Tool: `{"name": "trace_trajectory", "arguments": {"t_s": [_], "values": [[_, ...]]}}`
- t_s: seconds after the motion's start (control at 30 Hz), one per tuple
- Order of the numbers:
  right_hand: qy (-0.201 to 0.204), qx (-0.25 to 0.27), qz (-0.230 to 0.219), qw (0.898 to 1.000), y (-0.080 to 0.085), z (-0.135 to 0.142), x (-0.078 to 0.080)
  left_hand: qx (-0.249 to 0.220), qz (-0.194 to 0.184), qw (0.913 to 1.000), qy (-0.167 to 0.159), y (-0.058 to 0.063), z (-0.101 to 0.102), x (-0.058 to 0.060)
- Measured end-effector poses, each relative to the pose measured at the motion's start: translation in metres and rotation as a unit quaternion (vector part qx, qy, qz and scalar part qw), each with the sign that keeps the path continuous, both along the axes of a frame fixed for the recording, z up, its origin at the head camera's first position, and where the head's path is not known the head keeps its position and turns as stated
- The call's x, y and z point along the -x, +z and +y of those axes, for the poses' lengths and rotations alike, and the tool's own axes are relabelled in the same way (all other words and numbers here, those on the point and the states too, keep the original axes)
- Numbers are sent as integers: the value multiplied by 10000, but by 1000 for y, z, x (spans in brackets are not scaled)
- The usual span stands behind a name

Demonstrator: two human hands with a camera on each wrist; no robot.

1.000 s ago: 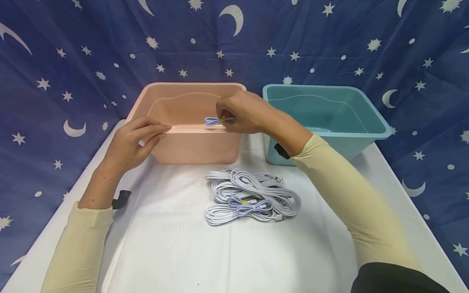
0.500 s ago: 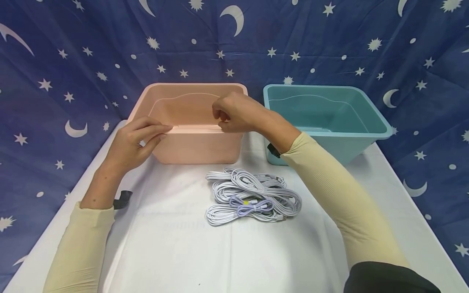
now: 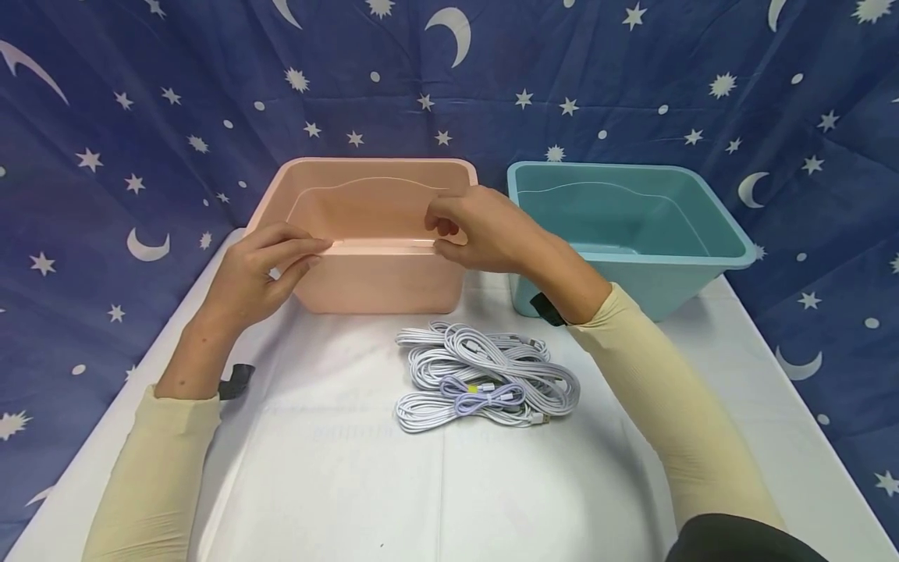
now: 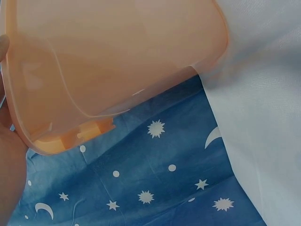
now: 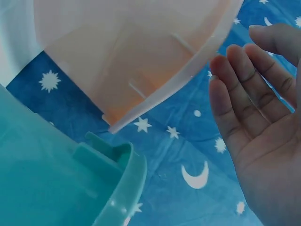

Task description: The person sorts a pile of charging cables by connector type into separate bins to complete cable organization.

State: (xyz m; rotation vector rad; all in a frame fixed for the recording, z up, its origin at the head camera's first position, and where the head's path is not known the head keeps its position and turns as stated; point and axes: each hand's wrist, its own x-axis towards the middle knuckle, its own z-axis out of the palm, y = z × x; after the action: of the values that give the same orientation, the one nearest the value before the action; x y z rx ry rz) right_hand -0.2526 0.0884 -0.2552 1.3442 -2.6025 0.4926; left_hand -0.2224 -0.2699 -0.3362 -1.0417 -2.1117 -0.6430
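Note:
In the head view, my left hand [image 3: 261, 269] pinches the front rim of the peach plastic bin [image 3: 379, 282] near its left end, fingers over the rim and thumb at the outer wall. Above the right end of that rim is my right hand [image 3: 486, 229], its fingers loosely bent and holding nothing. The right wrist view shows the palm and relaxed fingers [image 5: 244, 89] beside the bin's rim. The front wall hides part of the bin's floor. On the table lies a pile of coiled white cables [image 3: 421, 412], with a small lavender cable coil [image 3: 485, 398] on top.
A teal plastic bin [image 3: 691, 279] stands right of the peach one, a narrow gap between them. White cloth covers the table [image 3: 337, 484]. A blue curtain with moons and stars [image 3: 393, 47] hangs behind and at both sides.
The lavender cable coil that my right hand held has left its fingers over the peach bin and is out of sight. That hand then shifted slightly right. The left hand stayed on the rim.

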Motion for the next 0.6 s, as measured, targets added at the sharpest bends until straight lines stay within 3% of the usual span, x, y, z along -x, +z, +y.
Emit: {"name": "trace_trajectory", "arguments": {"t_s": [0.6], "values": [[337, 484, 1101, 9922, -35, 41, -64, 23, 2, 10000, 26, -1, 0, 0]]}}
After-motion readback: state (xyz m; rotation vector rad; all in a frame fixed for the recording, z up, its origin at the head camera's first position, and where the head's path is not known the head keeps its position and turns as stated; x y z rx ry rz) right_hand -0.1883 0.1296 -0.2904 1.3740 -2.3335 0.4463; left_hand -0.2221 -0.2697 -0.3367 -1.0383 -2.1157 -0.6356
